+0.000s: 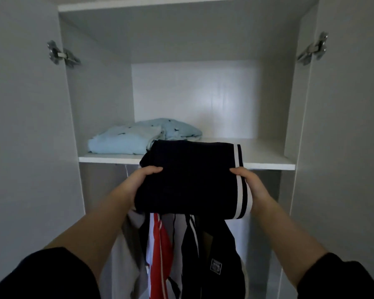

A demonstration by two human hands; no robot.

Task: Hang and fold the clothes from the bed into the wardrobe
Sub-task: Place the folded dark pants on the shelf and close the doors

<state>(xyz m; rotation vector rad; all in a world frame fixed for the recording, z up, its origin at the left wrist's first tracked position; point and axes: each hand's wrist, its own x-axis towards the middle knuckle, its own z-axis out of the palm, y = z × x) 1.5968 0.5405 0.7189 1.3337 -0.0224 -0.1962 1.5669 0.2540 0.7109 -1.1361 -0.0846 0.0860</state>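
Both hands (138, 182) (252, 184) grip folded garment (190, 180) at shelf (268, 157) edge, right side bare.

Dim, greyish light; soft glare on the wardrobe's back panel (194, 100); wide-angle bending at the edges; slight blur.

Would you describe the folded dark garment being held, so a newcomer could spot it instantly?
In front of the open wardrobe's shelf, both hands grip a folded dark garment. Unlike the pale blue pile on the shelf behind, it is near black with white stripes along its right edge.
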